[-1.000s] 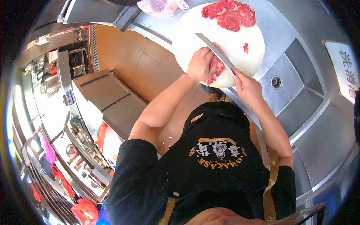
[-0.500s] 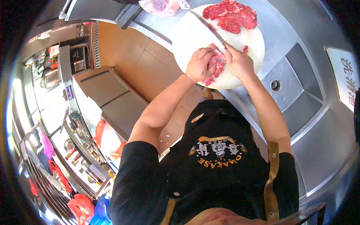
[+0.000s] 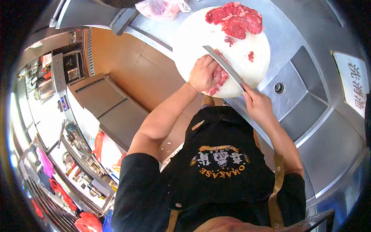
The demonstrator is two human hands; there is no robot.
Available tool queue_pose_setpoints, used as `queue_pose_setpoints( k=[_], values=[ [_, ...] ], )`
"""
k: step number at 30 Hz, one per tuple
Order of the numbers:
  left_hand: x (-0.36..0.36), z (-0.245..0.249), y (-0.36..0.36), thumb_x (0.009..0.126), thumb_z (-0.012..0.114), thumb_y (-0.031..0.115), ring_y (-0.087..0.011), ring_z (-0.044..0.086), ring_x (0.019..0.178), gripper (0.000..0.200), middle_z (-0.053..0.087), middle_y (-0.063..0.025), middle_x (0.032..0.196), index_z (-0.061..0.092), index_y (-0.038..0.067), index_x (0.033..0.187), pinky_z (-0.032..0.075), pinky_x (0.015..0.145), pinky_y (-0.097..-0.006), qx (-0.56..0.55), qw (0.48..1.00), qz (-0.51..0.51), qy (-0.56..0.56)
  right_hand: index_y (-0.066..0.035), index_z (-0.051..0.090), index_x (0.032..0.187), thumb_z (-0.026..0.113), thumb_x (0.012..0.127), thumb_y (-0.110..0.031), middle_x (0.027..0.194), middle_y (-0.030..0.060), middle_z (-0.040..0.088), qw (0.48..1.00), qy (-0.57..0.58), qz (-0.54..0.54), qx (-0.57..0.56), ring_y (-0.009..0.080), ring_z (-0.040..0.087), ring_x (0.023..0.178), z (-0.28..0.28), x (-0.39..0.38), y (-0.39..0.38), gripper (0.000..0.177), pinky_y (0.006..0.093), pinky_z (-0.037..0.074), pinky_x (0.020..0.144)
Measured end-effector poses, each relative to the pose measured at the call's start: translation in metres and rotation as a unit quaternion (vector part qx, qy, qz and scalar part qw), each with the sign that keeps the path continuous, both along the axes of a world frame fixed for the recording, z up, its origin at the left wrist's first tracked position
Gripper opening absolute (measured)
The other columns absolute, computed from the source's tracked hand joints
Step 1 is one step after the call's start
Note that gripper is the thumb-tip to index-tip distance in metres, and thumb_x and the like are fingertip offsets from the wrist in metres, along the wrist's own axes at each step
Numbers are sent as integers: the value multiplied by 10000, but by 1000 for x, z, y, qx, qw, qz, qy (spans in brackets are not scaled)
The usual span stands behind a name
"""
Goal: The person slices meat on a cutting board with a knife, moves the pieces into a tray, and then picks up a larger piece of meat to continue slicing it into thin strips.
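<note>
Left hand (image 3: 205, 73) curled down over the meat chunk (image 3: 222, 75), which sits at the near edge of the round cutting board (image 3: 251, 71). Right hand (image 3: 257, 102) closed on the knife (image 3: 224, 66). The blade's long axis runs diagonally, away and leftward, just right of the left knuckles and seemingly touching the meat. Sliced pile (image 3: 234, 19) lies at the far side of the board, on the steel surface (image 3: 297, 27).

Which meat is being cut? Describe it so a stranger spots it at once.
On the steel counter beside the sink sits a round white cutting board. At its near edge, the left hand presses a meat piece against the knife held by the right hand. Unlike the far pile, it alone is being held.
</note>
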State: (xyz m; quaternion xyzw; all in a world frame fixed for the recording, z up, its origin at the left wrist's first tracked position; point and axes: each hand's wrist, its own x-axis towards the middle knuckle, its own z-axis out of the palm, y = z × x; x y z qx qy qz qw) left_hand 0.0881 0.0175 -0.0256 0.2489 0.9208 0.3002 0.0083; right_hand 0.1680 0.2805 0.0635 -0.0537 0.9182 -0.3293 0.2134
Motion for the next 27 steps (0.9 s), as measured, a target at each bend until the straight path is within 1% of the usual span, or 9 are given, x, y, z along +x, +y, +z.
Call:
queue_pose_setpoints(
  k=[4,5,9,12,14,19,21,25,27],
  values=[
    [0,9,1,751,737,148,-343,608,1180,448,637,-127,1258,688,39,1183,493,991,-450,47,998,3,34,-200,669,1357,534,1056,-357,981,209,741,994,55,-15,-91,423,717,881,-57,-56,-37,365,526,562,774],
    [-1,9,1,752,737,148,-341,611,1174,447,637,-124,1258,687,41,1184,494,989,-446,48,998,4,44,-211,674,1346,525,1060,-361,983,209,739,995,48,-14,-87,421,716,882,-63,-84,-52,356,526,562,771],
    [2,7,0,760,737,149,-337,608,1171,440,636,-119,1252,688,48,1185,491,992,-448,58,997,1,45,-237,688,1315,514,1065,-368,979,208,737,999,25,-43,-21,412,718,869,-30,-112,-57,331,523,561,764],
    [2,1,-1,761,737,145,-339,603,1173,440,633,-120,1250,688,52,1188,489,991,-452,59,997,2,54,-202,661,1372,533,1060,-359,994,198,745,997,73,3,-26,406,725,836,-16,-49,-12,372,517,565,723],
    [1,3,-1,756,740,146,-342,601,1174,450,633,-125,1241,689,54,1193,488,990,-455,31,999,-4,24,-183,661,1379,554,1053,-328,997,204,746,998,50,32,-9,408,728,834,-4,-4,11,372,511,567,703],
    [-2,4,-1,748,743,150,-346,608,1152,451,636,-131,1214,699,57,1187,497,973,-459,32,998,-22,40,-178,670,1368,576,1041,-329,984,208,747,1000,25,6,-17,413,730,844,5,12,16,372,503,571,700],
    [-4,7,-1,743,743,150,-346,614,1139,445,637,-130,1208,706,57,1177,504,964,-458,37,998,-16,39,-178,673,1365,584,1037,-339,977,216,744,1000,10,18,-2,417,729,850,-6,-8,2,376,508,571,709],
    [0,6,-1,744,742,143,-343,622,1125,423,643,-122,1207,714,56,1157,512,952,-451,55,998,2,40,-193,666,1370,525,1055,-381,979,210,743,995,55,6,-83,432,720,873,-70,-75,-46,394,529,566,761],
    [0,6,1,746,744,146,-340,622,1126,420,646,-119,1202,714,55,1154,512,952,-446,59,996,4,59,-178,670,1367,539,1063,-339,990,196,748,998,57,-1,-41,393,731,878,-52,-116,-67,369,471,569,759]
  ],
)
